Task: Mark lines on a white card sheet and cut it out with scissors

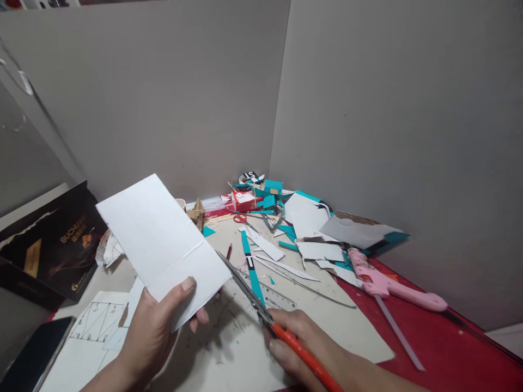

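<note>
My left hand (165, 313) pinches a white piece of cardboard (159, 234) near its lower end, thumb on top and fingers beneath. A crease runs across the cardboard's lower part. In my right hand (306, 343) is a pair of scissors (294, 345) with orange handles, its blades pointing up and left. The blade tips lie at the cardboard's right edge; whether they touch it I cannot tell. Beneath the hands, a ruler (280, 298) and a teal strip (254, 277) lie on the pale work surface (327, 332).
A pink glue gun (396, 286) with a glue stick rests on the red tabletop (461, 348) at right. Cardboard scraps (318, 250) pile up at the back. On the left are a dark box (53, 245), a phone (36, 354) and a paper with a drawn grid (96, 321).
</note>
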`<state>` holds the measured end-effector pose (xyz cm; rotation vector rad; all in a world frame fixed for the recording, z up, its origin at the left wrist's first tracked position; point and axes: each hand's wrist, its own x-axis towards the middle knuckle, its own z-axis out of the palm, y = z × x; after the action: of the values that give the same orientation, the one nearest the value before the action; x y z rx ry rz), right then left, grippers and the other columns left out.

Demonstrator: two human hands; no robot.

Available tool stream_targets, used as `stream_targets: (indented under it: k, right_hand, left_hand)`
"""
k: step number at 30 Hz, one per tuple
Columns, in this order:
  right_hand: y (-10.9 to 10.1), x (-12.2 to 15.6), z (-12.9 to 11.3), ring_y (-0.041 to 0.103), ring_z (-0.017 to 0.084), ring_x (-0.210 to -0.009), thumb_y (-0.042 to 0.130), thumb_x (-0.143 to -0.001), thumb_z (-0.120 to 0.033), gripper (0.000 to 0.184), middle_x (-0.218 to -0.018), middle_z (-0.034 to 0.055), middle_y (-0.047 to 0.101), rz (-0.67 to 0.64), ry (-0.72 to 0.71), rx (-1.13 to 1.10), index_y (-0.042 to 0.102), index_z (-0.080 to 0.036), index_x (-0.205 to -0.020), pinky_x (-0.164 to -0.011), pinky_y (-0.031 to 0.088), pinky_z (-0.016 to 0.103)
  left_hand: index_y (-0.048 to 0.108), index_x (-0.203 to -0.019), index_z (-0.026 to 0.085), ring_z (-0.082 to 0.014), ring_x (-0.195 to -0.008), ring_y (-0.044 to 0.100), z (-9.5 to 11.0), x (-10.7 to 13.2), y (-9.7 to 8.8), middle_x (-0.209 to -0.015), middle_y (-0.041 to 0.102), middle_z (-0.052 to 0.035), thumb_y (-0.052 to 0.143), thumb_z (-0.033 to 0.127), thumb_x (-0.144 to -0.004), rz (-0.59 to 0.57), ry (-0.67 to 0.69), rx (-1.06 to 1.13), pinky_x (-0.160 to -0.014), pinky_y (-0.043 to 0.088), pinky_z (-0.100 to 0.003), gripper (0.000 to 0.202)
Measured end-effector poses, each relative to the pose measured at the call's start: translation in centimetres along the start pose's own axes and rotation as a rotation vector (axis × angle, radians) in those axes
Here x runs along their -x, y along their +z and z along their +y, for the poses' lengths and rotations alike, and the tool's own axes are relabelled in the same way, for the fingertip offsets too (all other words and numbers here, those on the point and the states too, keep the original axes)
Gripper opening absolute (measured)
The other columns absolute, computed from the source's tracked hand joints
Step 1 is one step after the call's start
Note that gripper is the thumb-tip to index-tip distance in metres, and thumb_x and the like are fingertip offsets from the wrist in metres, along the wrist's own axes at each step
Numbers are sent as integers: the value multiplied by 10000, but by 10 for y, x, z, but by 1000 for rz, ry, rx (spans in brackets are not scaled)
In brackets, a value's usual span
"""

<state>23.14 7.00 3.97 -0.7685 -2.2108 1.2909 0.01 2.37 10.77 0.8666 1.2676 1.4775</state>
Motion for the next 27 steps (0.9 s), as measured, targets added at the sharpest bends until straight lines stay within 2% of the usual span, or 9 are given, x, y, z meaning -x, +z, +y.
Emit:
stream_targets:
  k: [7, 12, 17, 22, 27]
  right_hand:
    - [-1, -3, -8, 349, 123, -583, 389, -918, -523, 388, -652, -27, 405, -36, 46, -39, 452, -190, -730, -544, 354, 249]
    - [-3, -4, -9, 339, 126, -585, 390, -904, -493, 351, -656, -29, 388, -53, 61, -9, 425, -195, -723, -539, 334, 258]
    - [-2, -3, -7, 342, 125, -592, 394, -922, -511, 370, -661, -32, 392, -60, 51, -25, 442, -193, -740, -547, 336, 251]
    - [-1, -4, -9, 374, 131, -635, 365, -950, -527, 399, -701, -20, 433, -50, -17, -67, 489, -182, -793, -590, 362, 246]
    - [-1, -5, -11, 351, 121, -610, 323, -965, -568, 455, -702, -16, 430, -47, -8, -71, 488, -180, -795, -538, 344, 230]
  left_hand:
    - [647, -774, 147, -127, -422, 549, 1, 2, 4, -499, 644, -23, 722, 320, -751, -32, -7, -25, -423, 438, -211, 190]
    - [647, -765, 142, -124, -410, 548, 0, 2, 0, -500, 653, -34, 720, 326, -758, -87, -1, -20, -419, 441, -208, 197]
    - [661, -756, 144, -128, -407, 547, -3, 3, -3, -507, 662, -41, 716, 345, -769, -101, -8, -34, -422, 444, -219, 209]
    - [666, -753, 137, -133, -425, 558, -7, 2, -3, -497, 667, -47, 692, 370, -800, -123, -11, -49, -439, 452, -218, 240]
    - [658, -774, 148, -140, -433, 567, -10, 2, -1, -505, 668, -43, 689, 366, -809, -114, -23, -27, -432, 451, -221, 223]
